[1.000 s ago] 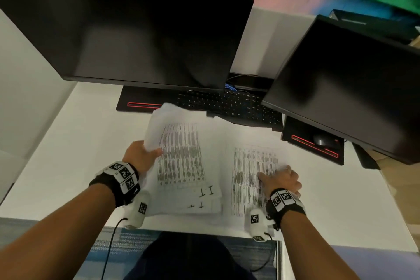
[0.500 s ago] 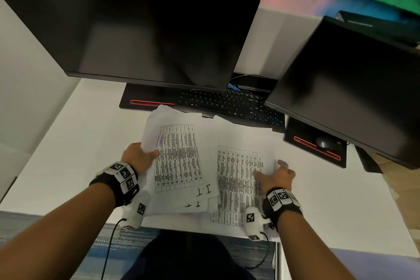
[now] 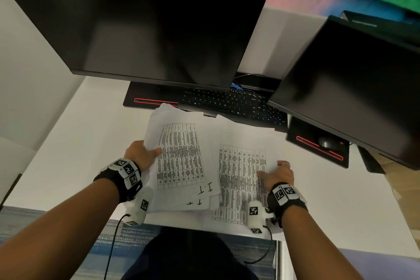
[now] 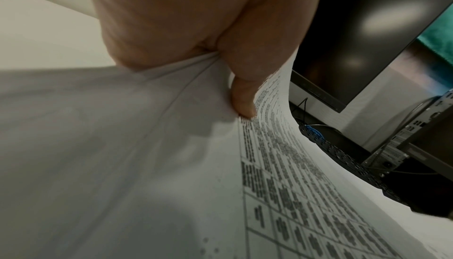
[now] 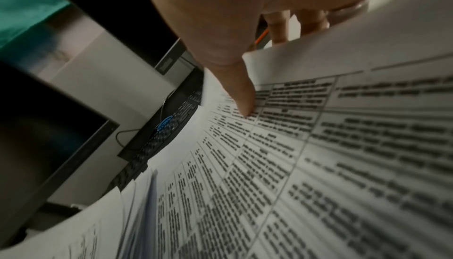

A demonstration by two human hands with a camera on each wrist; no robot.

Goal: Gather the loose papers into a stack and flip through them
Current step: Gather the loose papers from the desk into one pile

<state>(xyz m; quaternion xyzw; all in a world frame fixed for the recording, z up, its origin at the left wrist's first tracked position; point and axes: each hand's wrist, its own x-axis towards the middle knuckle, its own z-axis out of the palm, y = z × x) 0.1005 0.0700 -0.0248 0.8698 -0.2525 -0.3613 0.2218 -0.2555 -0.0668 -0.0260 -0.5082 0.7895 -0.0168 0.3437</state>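
Head view: printed tables on the papers too small to read; lower edge of the right monitor [image 3: 354,88] hides part of the mouse [image 3: 327,142]; keyboard [image 3: 231,103] half covered by the left monitor [image 3: 145,29]. Left wrist view: fingers hidden under the sheets, only the thumb [image 4: 241,96] shows. Right wrist view blurred.

Left hand [image 3: 142,154] grasps the left bundle of papers [image 3: 179,154] at its left edge, thumb on top, sheets creased at the grip. Bundle lies right of that hand, far corner over the keyboard's near edge. Right hand [image 3: 278,176] pinches the loose sheet [image 3: 241,179] at its right edge, thumb on the print, fingers [image 5: 311,21] beneath. Sheet lies left of that hand, on the white surface [image 3: 68,154], tucked under the left bundle.
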